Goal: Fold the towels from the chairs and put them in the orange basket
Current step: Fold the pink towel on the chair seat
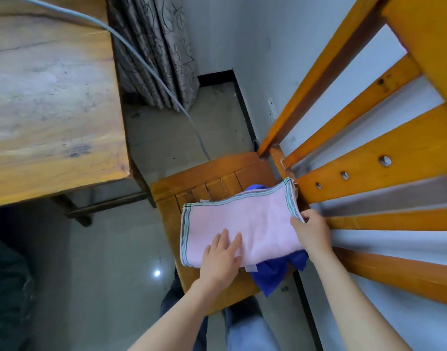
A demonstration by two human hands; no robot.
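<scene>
A folded pink towel (242, 224) is laid on the wooden chair seat (212, 178), over a blue cloth (273, 274). It is pressed flat by the spread left hand (221, 259); its right edge is pinched by the right hand (311, 231).

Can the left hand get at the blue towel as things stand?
Probably, at its near end. The left hand lies flat on the pink towel, which covers most of the blue towel. The blue part past the pink towel's near edge is bare, close beside that hand.
</scene>
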